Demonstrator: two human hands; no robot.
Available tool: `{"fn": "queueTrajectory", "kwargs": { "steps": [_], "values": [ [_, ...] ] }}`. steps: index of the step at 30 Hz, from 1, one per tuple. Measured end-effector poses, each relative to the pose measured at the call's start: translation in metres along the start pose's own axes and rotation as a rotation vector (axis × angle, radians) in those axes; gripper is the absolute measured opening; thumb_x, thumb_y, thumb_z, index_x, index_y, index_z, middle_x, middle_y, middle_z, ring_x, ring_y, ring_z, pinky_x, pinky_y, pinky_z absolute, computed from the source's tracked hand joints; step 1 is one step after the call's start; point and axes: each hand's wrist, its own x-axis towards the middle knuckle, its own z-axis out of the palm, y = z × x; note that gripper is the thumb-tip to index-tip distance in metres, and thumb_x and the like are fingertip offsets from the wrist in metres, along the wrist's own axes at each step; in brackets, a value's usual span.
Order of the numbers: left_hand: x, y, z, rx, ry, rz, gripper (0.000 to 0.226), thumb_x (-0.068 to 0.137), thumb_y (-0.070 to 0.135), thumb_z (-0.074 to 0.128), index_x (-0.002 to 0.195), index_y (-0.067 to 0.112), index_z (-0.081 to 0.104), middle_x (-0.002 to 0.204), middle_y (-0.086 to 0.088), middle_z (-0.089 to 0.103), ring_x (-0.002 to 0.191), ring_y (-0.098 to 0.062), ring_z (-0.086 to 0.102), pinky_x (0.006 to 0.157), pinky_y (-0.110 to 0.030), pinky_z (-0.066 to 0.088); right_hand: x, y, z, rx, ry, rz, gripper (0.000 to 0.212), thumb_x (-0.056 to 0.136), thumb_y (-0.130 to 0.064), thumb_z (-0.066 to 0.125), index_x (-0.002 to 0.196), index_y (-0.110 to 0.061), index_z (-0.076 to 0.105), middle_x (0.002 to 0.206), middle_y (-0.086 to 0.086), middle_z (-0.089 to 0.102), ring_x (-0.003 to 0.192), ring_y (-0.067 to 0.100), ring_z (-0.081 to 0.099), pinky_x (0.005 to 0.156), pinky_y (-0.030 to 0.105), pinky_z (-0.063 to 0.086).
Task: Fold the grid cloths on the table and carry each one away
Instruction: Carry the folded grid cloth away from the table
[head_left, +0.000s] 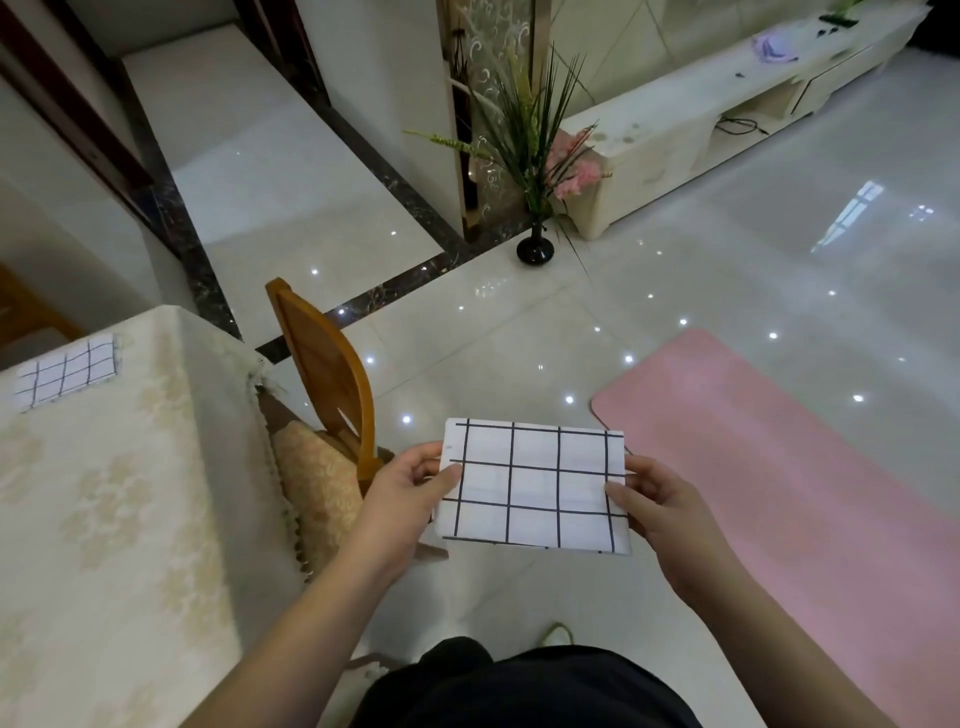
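**Folded cloth in both hands, off the bench**

I see L hand pinching the folded grid cloth at its left edge, R hand pinching the right edge; cloth held flat over the floor. 2nd grid cloth lies on bench at left. Wooden chair betw. bench & hands; pink mat to the right.

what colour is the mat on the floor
The mat is plain pink, best seen in the head view, lying right of the folded cloth.
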Motion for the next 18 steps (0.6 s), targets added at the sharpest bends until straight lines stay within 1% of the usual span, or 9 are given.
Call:
{"fn": "queueTrajectory", "kwargs": {
  "steps": [4, 7, 10, 11, 13, 14, 16, 18],
  "values": [
    [0.032, 0.015, 0.009, -0.077, 0.020, -0.028, 0.025, 0.093, 0.006, 0.060, 0.115, 0.014, 0.067, 0.103, -0.007, 0.075, 0.095, -0.027, 0.071, 0.084, -0.043, 0.057, 0.042, -0.017, 0.000, 0.013, -0.008, 0.009, 0.026, 0.091, -0.004, 0.062, 0.108, -0.021, 0.070, 0.097, 0.020, 0.066, 0.092, 0.029, 0.069, 0.085, 0.040, 0.056],
    [0.062, 0.024, 0.003, -0.094, 0.045, -0.031, 0.024, 0.093, 0.006, 0.060, 0.114, 0.015, 0.067, 0.104, -0.009, 0.074, 0.094, -0.029, 0.071, 0.081, -0.045, 0.058, 0.077, -0.030, 0.010, -0.018, -0.030, 0.012, 0.025, 0.089, -0.005, 0.064, 0.107, -0.022, 0.070, 0.094, 0.023, 0.062, 0.090, 0.031, 0.067, 0.086, 0.041, 0.057],
    [0.096, 0.034, -0.007, -0.083, 0.080, -0.016, 0.023, 0.093, 0.006, 0.061, 0.112, 0.016, 0.067, 0.105, -0.012, 0.073, 0.095, -0.031, 0.070, 0.086, -0.048, 0.057, 0.116, -0.045, 0.026, -0.062, -0.068, 0.004, 0.024, 0.089, -0.005, 0.065, 0.106, -0.022, 0.070, 0.089, 0.015, 0.063, 0.086, 0.026, 0.066, 0.084, 0.039, 0.057],
    [0.107, 0.037, -0.011, -0.077, 0.099, -0.008, 0.022, 0.093, 0.006, 0.061, 0.111, 0.017, 0.067, 0.104, -0.013, 0.072, 0.095, -0.032, 0.070, 0.086, -0.049, 0.057, 0.129, -0.050, 0.032, -0.079, -0.072, 0.002, 0.024, 0.089, -0.005, 0.066, 0.107, -0.021, 0.070, 0.089, 0.015, 0.063, 0.086, 0.025, 0.066, 0.084, 0.038, 0.057],
    [0.130, 0.045, -0.019, -0.074, 0.130, -0.001, 0.022, 0.092, 0.006, 0.062, 0.108, 0.020, 0.068, 0.101, -0.010, 0.073, 0.093, -0.030, 0.071, 0.084, -0.049, 0.057, 0.153, -0.063, 0.045, -0.108, -0.076, -0.001, 0.025, 0.088, -0.007, 0.067, 0.109, -0.021, 0.068, 0.093, 0.020, 0.063, 0.087, 0.025, 0.066, 0.087, 0.040, 0.056],
    [0.137, 0.049, -0.021, -0.076, 0.140, 0.003, 0.023, 0.092, 0.006, 0.062, 0.107, 0.022, 0.068, 0.099, -0.009, 0.073, 0.092, -0.029, 0.071, 0.084, -0.049, 0.058, 0.161, -0.069, 0.050, -0.113, -0.087, -0.004, 0.025, 0.088, -0.007, 0.067, 0.109, -0.021, 0.068, 0.093, 0.020, 0.063, 0.087, 0.024, 0.066, 0.087, 0.040, 0.056],
    [0.159, 0.061, -0.030, -0.082, 0.161, 0.016, 0.023, 0.092, 0.007, 0.063, 0.108, 0.023, 0.068, 0.096, -0.006, 0.074, 0.091, -0.026, 0.071, 0.084, -0.047, 0.058, 0.184, -0.084, 0.063, -0.140, -0.114, -0.008, 0.024, 0.089, -0.007, 0.067, 0.108, -0.021, 0.068, 0.090, 0.013, 0.063, 0.084, 0.021, 0.065, 0.084, 0.036, 0.055],
    [0.179, 0.073, -0.038, -0.078, 0.167, 0.027, 0.024, 0.092, 0.008, 0.063, 0.108, 0.024, 0.068, 0.095, -0.004, 0.073, 0.090, -0.025, 0.071, 0.083, -0.044, 0.058, 0.205, -0.098, 0.075, -0.158, -0.131, -0.011, 0.024, 0.089, -0.007, 0.067, 0.110, -0.019, 0.067, 0.090, 0.011, 0.064, 0.083, 0.021, 0.064, 0.085, 0.038, 0.054]
  ]
}}
